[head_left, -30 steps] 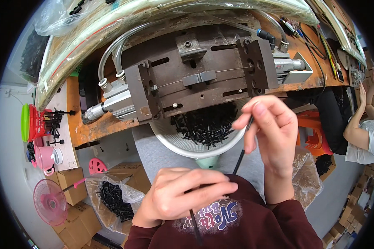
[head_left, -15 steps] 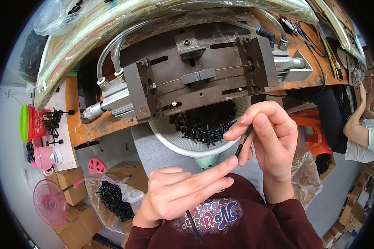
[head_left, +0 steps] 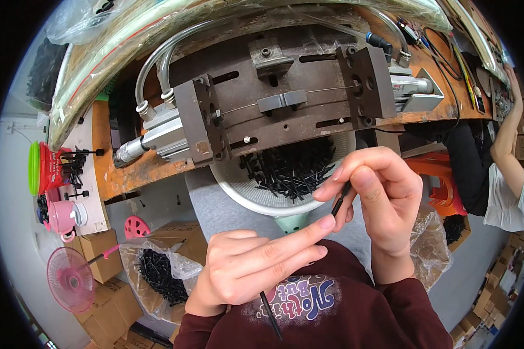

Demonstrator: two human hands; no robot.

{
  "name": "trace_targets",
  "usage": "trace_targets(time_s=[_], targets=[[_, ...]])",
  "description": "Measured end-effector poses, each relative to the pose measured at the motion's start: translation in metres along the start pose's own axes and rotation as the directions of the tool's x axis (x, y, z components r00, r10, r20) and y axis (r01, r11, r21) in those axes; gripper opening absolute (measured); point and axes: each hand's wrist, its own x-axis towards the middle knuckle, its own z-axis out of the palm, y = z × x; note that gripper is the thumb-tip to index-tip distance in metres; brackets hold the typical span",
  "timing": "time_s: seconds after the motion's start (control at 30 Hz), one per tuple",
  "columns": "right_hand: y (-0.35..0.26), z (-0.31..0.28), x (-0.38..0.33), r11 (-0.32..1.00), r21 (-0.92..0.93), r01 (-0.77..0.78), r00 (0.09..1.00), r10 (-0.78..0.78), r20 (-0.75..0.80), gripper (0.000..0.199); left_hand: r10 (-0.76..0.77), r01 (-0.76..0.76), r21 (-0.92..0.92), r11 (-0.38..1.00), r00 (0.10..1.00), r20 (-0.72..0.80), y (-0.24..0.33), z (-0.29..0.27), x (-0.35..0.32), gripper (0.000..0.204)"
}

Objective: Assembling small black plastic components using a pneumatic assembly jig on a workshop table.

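Note:
My right hand pinches a thin black rod between thumb and fingers, its lower end slanting toward my left hand. My left hand lies palm down, index and middle fingers stretched out, the index fingertip touching that rod's lower end. A second thin black rod sticks out below my left hand; its upper part is hidden under the palm. Beyond both hands, a white basket holds a heap of black rod-like pieces, partly beneath the machine's edge.
A brown metal fixture with two grey clamp blocks spans the wooden bench, air cylinders at its ends. Plastic bags of black pieces stand at both sides. A pink fan is left; another person's arm is far right.
Both hands keep nearly the same pose, with the rod still between them. The view has shifted slightly. At far right, the other person's arm has straightened upward.

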Motion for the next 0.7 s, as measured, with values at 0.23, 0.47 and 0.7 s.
trace_targets(time_s=[0.23,0.47,0.7], targets=[[0.0009,0.0008,-0.0006,0.996,0.077,-0.038,0.999,0.035,0.040,0.016,-0.015,0.015,-0.017,1.000,1.000,-0.013,0.0003,0.0007,-0.0007,0.014],[0.0004,0.0023,-0.0004,0.995,0.083,-0.051,0.998,0.048,0.045,0.017,-0.037,0.036,-0.058,0.998,0.999,-0.022,-0.0015,0.0019,-0.0026,0.014],[0.0028,0.0043,0.0017,0.999,0.033,-0.015,0.999,0.014,0.049,0.021,-0.027,0.026,-0.049,0.998,0.999,-0.032,-0.0032,0.0020,-0.0024,0.013]])
